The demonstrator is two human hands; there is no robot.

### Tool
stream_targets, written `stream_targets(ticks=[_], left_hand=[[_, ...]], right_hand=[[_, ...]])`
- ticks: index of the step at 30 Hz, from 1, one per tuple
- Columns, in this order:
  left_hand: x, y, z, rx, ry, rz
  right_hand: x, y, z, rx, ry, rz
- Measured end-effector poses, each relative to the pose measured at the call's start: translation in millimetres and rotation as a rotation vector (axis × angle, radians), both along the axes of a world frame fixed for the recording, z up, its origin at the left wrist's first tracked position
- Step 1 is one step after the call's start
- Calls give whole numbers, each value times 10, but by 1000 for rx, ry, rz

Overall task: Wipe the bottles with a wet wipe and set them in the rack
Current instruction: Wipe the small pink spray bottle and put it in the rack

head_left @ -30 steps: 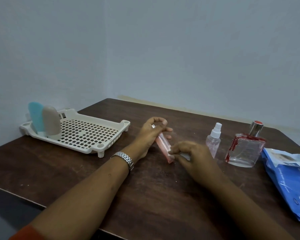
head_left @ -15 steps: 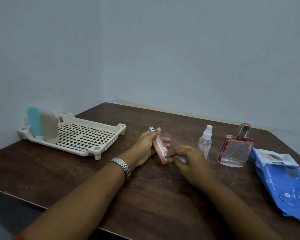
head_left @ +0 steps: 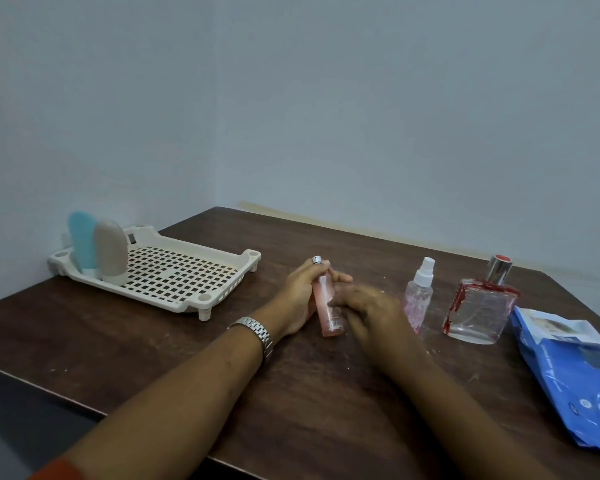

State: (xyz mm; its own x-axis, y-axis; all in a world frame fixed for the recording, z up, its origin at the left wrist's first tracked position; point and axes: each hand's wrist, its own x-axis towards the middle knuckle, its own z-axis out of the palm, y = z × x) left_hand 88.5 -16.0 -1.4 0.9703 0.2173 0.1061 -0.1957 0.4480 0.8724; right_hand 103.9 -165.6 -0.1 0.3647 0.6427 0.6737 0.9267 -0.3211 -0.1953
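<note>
My left hand (head_left: 300,296) grips a slim pink bottle (head_left: 326,306) with a silver cap, held tilted just above the table. My right hand (head_left: 371,310) is blurred and pressed against the bottle's lower side with curled fingers; the wet wipe it pinched in the earlier frames is hidden under it. The white slotted rack (head_left: 204,298) stands at the left with a blue bottle (head_left: 82,240) and a beige bottle (head_left: 111,251) upright at its far end. A small clear spray bottle (head_left: 418,299) and a square glass perfume bottle (head_left: 478,313) stand to the right of my hands.
A blue pack of wet wipes (head_left: 575,375) lies at the right edge of the dark wooden table (head_left: 153,348). Walls close off the table at the back and left. Most of the rack's grid holds nothing.
The pink bottle has turned more upright in my left hand. My right hand slid up along its side, covering the wipe. The camera has shifted slightly.
</note>
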Motion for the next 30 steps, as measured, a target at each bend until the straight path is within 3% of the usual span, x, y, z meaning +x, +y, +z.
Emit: stream_targets(ticks=[4, 11, 14, 21, 27, 30], left_hand=[[8, -1, 5, -1, 9, 34], [52, 37, 25, 22, -17, 45], [56, 51, 23, 65, -9, 44], [49, 32, 50, 49, -33, 13], [98, 75, 29, 40, -16, -6], [97, 98, 34, 85, 10, -21]], right_hand=[[18, 146, 76, 63, -35, 9], [-117, -179, -24, -296, -171, 27], [-97, -252, -39, -419, -132, 43], [66, -113, 143, 19, 22, 40], [14, -43, 20, -216, -51, 112], [50, -152, 22, -266, 2, 122]])
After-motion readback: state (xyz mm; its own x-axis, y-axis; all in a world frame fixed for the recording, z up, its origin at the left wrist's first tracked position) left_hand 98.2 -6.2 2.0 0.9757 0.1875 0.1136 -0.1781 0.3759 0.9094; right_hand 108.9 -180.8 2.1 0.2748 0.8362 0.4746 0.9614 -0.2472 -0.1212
